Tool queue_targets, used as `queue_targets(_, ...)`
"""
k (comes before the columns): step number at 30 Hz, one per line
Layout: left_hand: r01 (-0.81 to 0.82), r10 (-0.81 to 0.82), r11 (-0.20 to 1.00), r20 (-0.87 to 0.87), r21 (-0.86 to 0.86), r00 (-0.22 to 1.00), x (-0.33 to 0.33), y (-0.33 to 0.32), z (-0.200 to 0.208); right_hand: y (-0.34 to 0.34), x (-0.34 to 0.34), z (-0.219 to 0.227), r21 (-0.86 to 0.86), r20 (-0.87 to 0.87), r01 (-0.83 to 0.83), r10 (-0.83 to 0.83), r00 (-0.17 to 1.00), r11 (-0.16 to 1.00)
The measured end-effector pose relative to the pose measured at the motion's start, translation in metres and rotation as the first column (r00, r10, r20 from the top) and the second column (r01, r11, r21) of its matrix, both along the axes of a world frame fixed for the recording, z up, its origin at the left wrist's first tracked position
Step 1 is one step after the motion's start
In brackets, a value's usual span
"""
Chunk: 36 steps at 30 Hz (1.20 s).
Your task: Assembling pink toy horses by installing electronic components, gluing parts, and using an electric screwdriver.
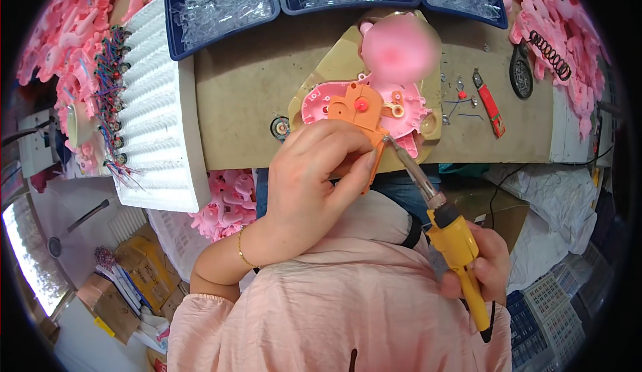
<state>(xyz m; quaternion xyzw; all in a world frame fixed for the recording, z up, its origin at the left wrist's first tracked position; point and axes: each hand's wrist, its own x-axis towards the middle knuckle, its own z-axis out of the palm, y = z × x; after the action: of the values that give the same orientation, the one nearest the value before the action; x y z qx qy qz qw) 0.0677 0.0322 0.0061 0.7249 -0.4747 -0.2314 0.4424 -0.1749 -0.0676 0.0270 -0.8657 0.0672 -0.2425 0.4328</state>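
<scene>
My right hand [491, 261] is closed round the yellow handle of a soldering iron [457, 243]. The iron slants up and to the left, its tip meeting the edge of an orange plastic housing [354, 108] with a red knob. My left hand [317, 171] pinches the lower part of this housing; anything small between the fingertips is hidden. Behind the housing lies a pink plastic toy shell [317, 99] with its hollow side up, holding a small round cream-coloured part [397, 110]. Both rest on a tan holder [334, 57] at the table's front edge.
Blue bins [224, 43] of clear plastic pieces line the back. White ridged foam [157, 104] with wired parts stands left; a small round part [279, 128] lies near my left hand. To the right are a red-handled knife [491, 108], black scissors [521, 71] and pink shells [545, 34].
</scene>
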Motion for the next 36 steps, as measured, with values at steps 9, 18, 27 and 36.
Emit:
queue_targets(9, 0.020, -0.020, 1.000, -0.003, 0.003, 1.000, 0.002, 0.003, 0.001, 0.006, 0.006, 0.000, -0.084, -0.005, 0.035, -0.036, 0.999, 0.996)
queue_targets(18, 0.018, -0.018, 1.000, -0.022, 0.018, 1.000, 0.001, -0.005, 0.001, -0.002, -0.009, -0.003, -0.008, -0.079, 0.076, -0.077, 0.994, 0.997)
queue_targets(27, -0.023, 0.023, 1.000, 0.032, -0.018, 0.999, -0.001, -0.006, 0.004, -0.007, -0.010, -0.001, 0.181, 0.035, 0.254, -0.265, 0.964, 0.950)
queue_targets(36, -0.053, 0.055, 0.996, -0.021, 0.069, 0.998, 0.003, 0.007, 0.011, -0.113, -0.045, 0.056, 0.197, 0.078, 0.839, -0.861, 0.502, 0.507)
